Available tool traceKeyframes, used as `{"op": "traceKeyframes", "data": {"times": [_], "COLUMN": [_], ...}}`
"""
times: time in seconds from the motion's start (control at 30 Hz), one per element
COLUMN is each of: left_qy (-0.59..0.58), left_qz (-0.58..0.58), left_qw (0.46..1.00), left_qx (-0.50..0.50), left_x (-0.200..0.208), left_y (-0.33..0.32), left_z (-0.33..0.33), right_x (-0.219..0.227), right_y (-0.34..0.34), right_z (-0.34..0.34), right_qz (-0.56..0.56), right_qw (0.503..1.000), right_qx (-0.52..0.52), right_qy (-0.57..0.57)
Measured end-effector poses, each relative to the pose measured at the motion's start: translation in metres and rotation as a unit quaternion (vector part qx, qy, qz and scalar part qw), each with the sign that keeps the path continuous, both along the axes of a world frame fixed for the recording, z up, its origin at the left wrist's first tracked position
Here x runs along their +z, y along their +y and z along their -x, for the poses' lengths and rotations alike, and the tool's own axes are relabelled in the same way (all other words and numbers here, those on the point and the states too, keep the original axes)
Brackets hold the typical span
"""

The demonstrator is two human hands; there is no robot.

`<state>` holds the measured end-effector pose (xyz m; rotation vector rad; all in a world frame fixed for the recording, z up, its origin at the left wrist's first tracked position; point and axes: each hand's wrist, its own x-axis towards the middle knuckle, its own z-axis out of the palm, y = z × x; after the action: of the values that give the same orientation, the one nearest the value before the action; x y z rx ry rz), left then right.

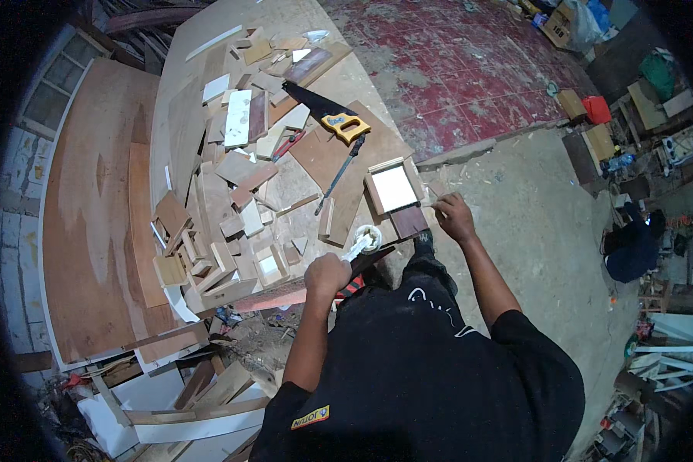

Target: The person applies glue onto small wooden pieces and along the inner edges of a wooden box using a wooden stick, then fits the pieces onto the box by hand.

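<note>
My left hand is closed around a white stick-like handle. The handle meets a small round white tub with pale contents, at the near edge of the workbench; I cannot tell if the two are joined. My right hand is off the bench's right edge with its fingers pinched; what they hold, if anything, is too small to make out. Between my hands lies a shallow wooden frame with a white panel inside. A dark brown wood piece sits against its near side.
On the workbench, a yellow-handled handsaw and a thin dark metal tool lie beyond the frame. Many wood offcuts cover the left side. Plywood sheets stand further left. A person crouches at far right.
</note>
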<state>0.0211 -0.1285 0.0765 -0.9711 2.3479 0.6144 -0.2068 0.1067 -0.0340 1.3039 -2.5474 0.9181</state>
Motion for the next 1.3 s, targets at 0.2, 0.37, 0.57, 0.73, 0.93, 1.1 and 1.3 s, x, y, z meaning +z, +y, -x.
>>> {"op": "traceKeyframes", "data": {"times": [0.2, 0.37, 0.57, 0.73, 0.93, 1.1, 1.3], "left_qy": [0.113, 0.284, 0.398, 0.421, 0.454, 0.514, 0.41], "left_qz": [0.096, 0.071, -0.014, -0.082, -0.137, -0.297, -0.22], "left_qw": [0.988, 0.953, 0.911, 0.901, 0.88, 0.79, 0.88], "left_qx": [-0.03, -0.076, -0.105, -0.06, 0.004, 0.15, 0.098], "left_x": [0.022, 0.015, 0.007, -0.003, -0.002, -0.058, -0.156], "left_y": [0.007, 0.009, 0.009, 0.007, 0.005, -0.009, 0.004], "left_z": [0.025, 0.024, 0.028, 0.026, 0.028, 0.0, -0.022], "right_x": [0.015, 0.025, 0.023, 0.023, 0.022, 0.026, 0.027], "right_y": [-0.005, -0.009, -0.01, -0.016, -0.021, -0.027, -0.027], "right_z": [-0.001, -0.004, -0.004, -0.006, -0.003, -0.003, 0.004], "right_qz": [0.024, 0.048, 0.065, 0.069, 0.067, 0.078, 0.091], "right_qw": [1.0, 0.999, 0.998, 0.997, 0.997, 0.996, 0.995], "right_qx": [-0.009, -0.016, -0.006, 0.0, 0.001, -0.014, -0.009], "right_qy": [0.001, -0.01, -0.018, -0.026, -0.03, -0.039, -0.041]}}
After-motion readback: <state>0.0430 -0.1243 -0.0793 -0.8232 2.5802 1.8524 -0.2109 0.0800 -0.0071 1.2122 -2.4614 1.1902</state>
